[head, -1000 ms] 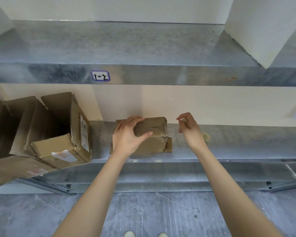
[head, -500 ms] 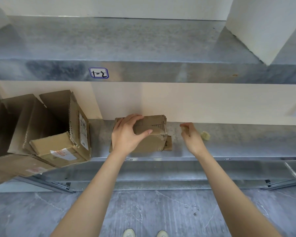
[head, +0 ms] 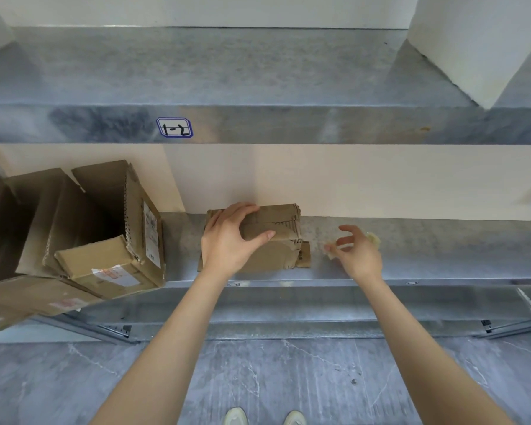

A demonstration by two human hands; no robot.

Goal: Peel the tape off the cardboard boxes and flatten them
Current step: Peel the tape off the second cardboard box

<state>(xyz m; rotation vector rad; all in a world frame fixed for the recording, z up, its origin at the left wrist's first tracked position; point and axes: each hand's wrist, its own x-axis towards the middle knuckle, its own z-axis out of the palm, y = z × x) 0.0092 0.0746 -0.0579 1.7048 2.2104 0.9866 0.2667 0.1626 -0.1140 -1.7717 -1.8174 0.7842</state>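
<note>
1. While the small cardboard box (head: pixel 270 240) sits on the metal shelf (head: pixel 442 256) against the back wall, my left hand (head: pixel 227 240) grips its left end: fingers curl over the top edge and the thumb lies across the taped upper face.
2. My palm hides the box's left side. Brown tape (head: pixel 284 233) runs across what shows, its edges hard to pick out against the cardboard. A flap sticks out at the lower right corner.
3. My right hand (head: pixel 357 253) hovers low over the shelf just right of the box, apart from it, with the fingers loosely parted and curved.
4. A pale scrap (head: pixel 330 253) lies at my thumb tip. It is blurred, and I cannot tell whether it touches the thumb or lies on the shelf.
5. A second pale crumpled bit (head: pixel 373 239) shows past my knuckles, partly hidden by the hand.
6. Well to the left, a pile of larger boxes (head: pixel 105 240) leans on the same shelf, open and tilted. Their shipping labels are too small to read, and the pile is cut off at the frame's left edge.
7. On the lip of the upper shelf (head: pixel 258 72), a sticker (head: pixel 174 127) reads "1-2".
8. At the bottom edge, over the grey floor (head: pixel 258 378), only the toes of my shoes (head: pixel 236 417) show.
</note>
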